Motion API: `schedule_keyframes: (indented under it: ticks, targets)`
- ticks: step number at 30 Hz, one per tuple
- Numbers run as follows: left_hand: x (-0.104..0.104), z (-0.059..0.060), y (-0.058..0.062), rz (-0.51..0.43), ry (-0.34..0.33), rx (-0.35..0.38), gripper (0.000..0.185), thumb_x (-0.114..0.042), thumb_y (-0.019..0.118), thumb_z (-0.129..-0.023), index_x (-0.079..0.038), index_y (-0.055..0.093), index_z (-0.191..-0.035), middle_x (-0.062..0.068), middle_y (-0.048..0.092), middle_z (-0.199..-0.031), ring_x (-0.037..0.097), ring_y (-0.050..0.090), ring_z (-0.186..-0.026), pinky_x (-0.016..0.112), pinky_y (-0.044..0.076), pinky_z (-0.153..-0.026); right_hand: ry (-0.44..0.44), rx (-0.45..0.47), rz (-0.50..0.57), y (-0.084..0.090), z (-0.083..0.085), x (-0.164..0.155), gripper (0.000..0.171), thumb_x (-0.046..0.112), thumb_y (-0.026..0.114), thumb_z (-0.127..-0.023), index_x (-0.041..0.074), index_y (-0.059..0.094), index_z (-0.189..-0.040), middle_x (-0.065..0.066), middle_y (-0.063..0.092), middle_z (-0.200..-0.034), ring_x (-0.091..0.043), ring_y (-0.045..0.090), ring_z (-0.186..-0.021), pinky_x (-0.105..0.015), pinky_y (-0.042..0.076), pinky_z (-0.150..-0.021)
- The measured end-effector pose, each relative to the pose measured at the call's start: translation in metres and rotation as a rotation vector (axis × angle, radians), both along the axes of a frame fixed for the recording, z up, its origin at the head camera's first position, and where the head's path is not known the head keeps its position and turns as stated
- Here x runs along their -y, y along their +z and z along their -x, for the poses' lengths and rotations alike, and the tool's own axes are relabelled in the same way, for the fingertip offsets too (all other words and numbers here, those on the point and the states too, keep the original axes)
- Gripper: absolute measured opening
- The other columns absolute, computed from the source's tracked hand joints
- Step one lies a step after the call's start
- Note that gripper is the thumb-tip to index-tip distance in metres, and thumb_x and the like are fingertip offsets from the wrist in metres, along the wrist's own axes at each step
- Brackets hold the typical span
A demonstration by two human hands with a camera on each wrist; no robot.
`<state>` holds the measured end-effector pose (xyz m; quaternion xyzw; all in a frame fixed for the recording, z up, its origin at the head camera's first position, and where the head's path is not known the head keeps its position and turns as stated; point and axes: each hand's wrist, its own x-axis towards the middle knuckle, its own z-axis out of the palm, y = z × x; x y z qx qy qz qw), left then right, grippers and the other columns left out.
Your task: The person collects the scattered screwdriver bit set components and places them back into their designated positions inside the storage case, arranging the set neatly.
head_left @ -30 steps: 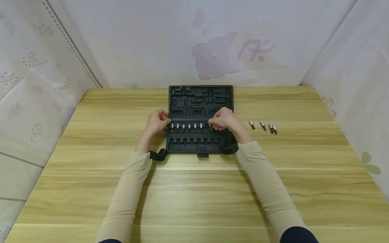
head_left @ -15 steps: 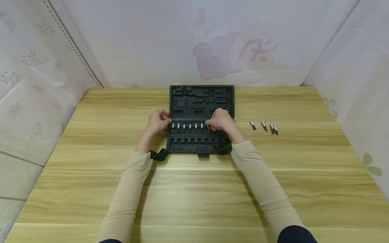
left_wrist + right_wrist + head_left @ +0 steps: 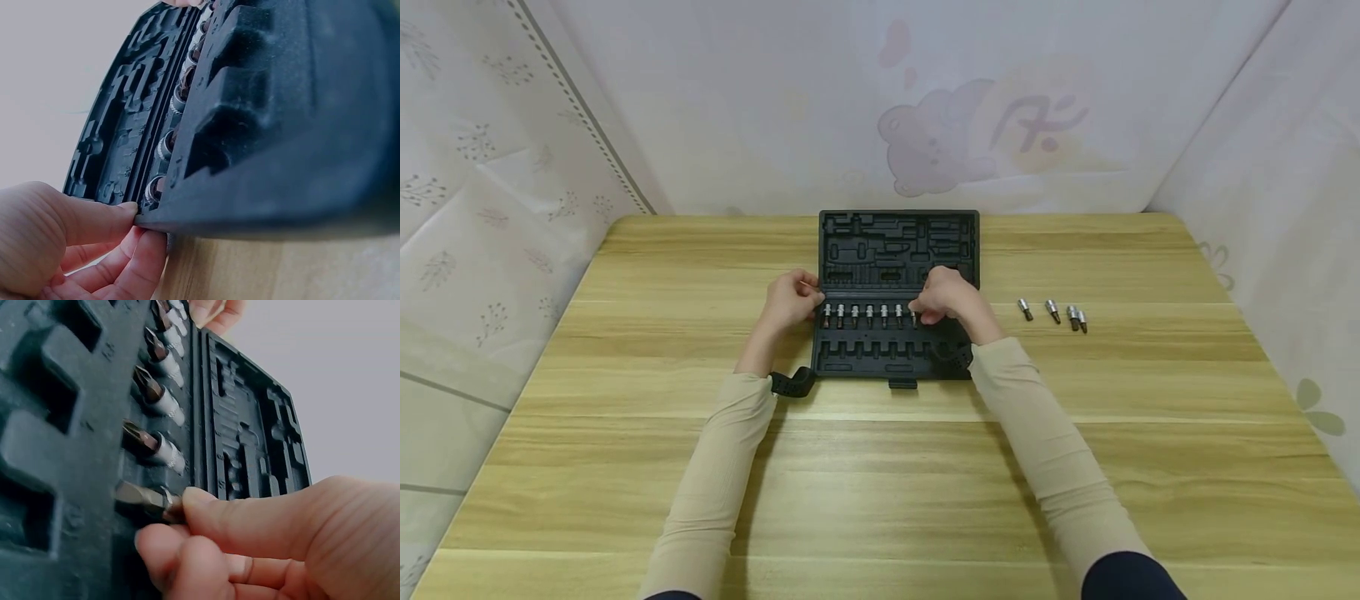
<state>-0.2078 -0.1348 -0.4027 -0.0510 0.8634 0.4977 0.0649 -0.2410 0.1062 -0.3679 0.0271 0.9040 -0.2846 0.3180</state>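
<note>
A black plastic bit-socket case [image 3: 859, 372] lies open on the table, its lid toward the wall. Its upper row holds several silver bit sockets [image 3: 870, 315] with dark tips. My right hand [image 3: 951, 293] pinches one more bit socket [image 3: 142, 495] between thumb and fingers, at the right end of that row. In the right wrist view its flat-looking tip points toward the lower row of slots, and its rear end is hidden by the thumb. My left hand [image 3: 792, 298] grips the left edge of the case near the hinge, thumb on top and fingers beneath.
Several loose bit sockets [image 3: 1052, 312] lie on the wooden table [image 3: 865, 492] right of the case. The lid [image 3: 898, 223] has moulded recesses. A latch tab [image 3: 902, 383] sticks out at the front edge. Patterned cloth [image 3: 760, 108] hangs behind and at both sides.
My right hand has shifted slightly left with the bit socket, which now lines up with the others in the row. My left hand stays on the case edge.
</note>
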Motion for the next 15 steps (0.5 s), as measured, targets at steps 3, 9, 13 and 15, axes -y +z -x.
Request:
schedule_keyframes:
  ticks: [3,9,13,15]
  targets:
    - [0.001,0.0,-0.001,0.0,-0.001,-0.005,0.021,0.001,0.06,-0.087,0.007,0.057,-0.107,0.016,0.06,-0.087,0.016,0.056,-0.064,0.026,0.053,-0.058,-0.029,0.072,0.061,0.0,0.005,-0.002,0.036,0.011,0.062,-0.09,0.008,0.051,-0.055,-0.004,0.057,-0.051,-0.01,0.056,-0.045,-0.021,0.028,-0.038]
    - [0.001,0.001,-0.003,0.001,0.005,-0.015,0.021,0.001,0.06,-0.087,0.007,0.057,-0.107,0.014,0.059,-0.085,0.015,0.055,-0.062,0.025,0.052,-0.057,-0.07,0.165,0.095,0.005,0.014,-0.003,0.037,0.01,0.065,-0.088,-0.008,0.049,-0.117,-0.005,0.056,-0.061,-0.008,0.051,-0.042,-0.019,0.039,-0.041]
    - [0.001,0.002,-0.003,-0.003,0.006,-0.015,0.021,0.001,0.06,-0.087,0.007,0.057,-0.107,0.015,0.059,-0.085,0.016,0.055,-0.064,0.026,0.053,-0.058,-0.072,0.206,0.095,0.009,0.018,-0.002,0.068,0.008,0.065,-0.088,-0.007,0.023,-0.139,-0.005,0.053,-0.064,-0.008,0.048,-0.043,-0.019,0.042,-0.044]
    - [0.0,0.001,-0.003,-0.011,0.003,-0.011,0.022,0.001,0.06,-0.087,0.007,0.057,-0.108,0.015,0.059,-0.086,0.017,0.055,-0.066,0.027,0.054,-0.059,-0.072,0.213,0.086,0.009,0.018,-0.002,0.07,0.008,0.065,-0.088,-0.007,0.022,-0.14,-0.005,0.052,-0.065,-0.008,0.047,-0.043,-0.019,0.042,-0.044]
